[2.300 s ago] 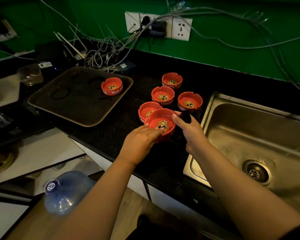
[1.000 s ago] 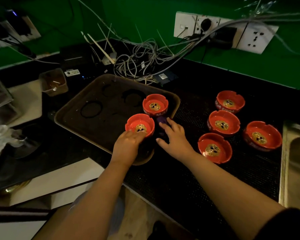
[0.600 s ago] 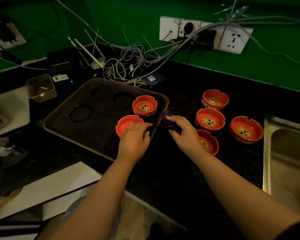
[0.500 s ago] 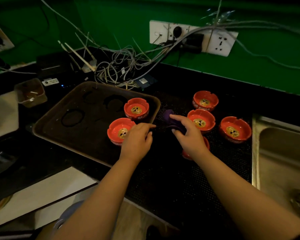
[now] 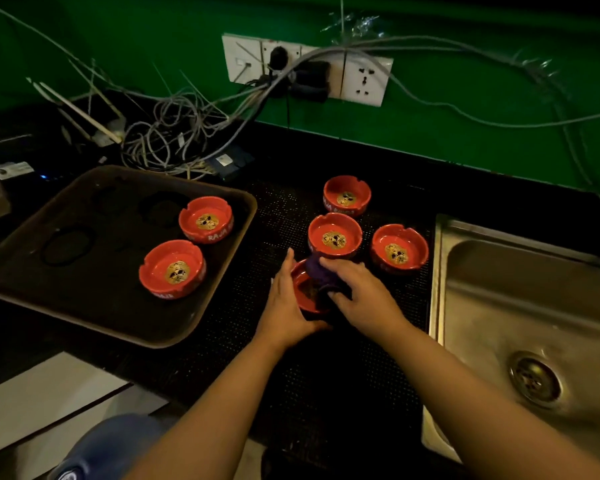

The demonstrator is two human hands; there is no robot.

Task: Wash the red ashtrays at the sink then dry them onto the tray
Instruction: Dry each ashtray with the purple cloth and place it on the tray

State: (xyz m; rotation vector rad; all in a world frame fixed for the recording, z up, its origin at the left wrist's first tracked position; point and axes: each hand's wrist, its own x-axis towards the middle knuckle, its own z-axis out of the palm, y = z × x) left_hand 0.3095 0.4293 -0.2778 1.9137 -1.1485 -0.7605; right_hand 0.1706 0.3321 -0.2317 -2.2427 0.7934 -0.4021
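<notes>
Two red ashtrays [image 5: 207, 220] [image 5: 172, 268] stand on the brown tray [image 5: 84, 285] at the left. Three more ashtrays [image 5: 347, 195] [image 5: 335, 235] [image 5: 399, 249] sit on the black dotted mat beside the sink [image 5: 499, 306]. A further ashtray [image 5: 303, 292] lies between my hands on the mat. My left hand [image 5: 284, 306] grips its left side, thumb round the near edge. My right hand [image 5: 361, 296] holds a purple cloth [image 5: 317, 270] and presses it into this ashtray. Most of that ashtray is hidden by my hands.
A tangle of cables [image 5: 174, 140] and a wall socket strip [image 5: 305, 71] lie behind the tray. The steel sink has its drain [image 5: 534, 381] at the right. The counter's front edge runs below the tray, with a blue bottle cap [image 5: 94, 448] beneath it.
My left hand set an ashtray on the tray, let go and moved right to another ashtray on the mat. My right hand brought the purple cloth into that ashtray.
</notes>
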